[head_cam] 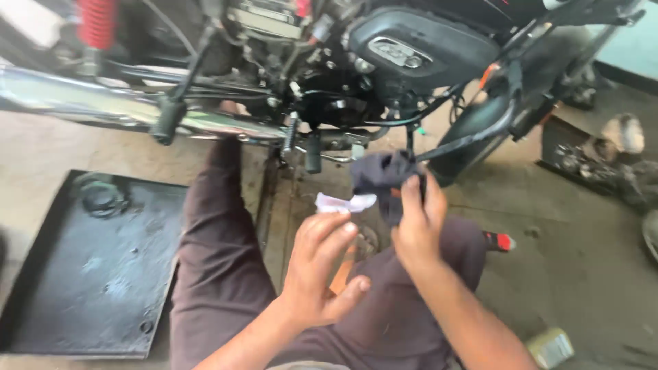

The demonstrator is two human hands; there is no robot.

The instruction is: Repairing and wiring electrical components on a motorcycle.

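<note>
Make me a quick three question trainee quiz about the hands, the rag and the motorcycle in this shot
1. True or false: the left hand pinches a small white piece at its fingertips.
2. What does the right hand grip? A) dark cloth B) red spring C) bottle
3. Fill in: the flat black tray lies on the floor to the person's ____.

Key: 1 true; 2 A; 3 left
</note>
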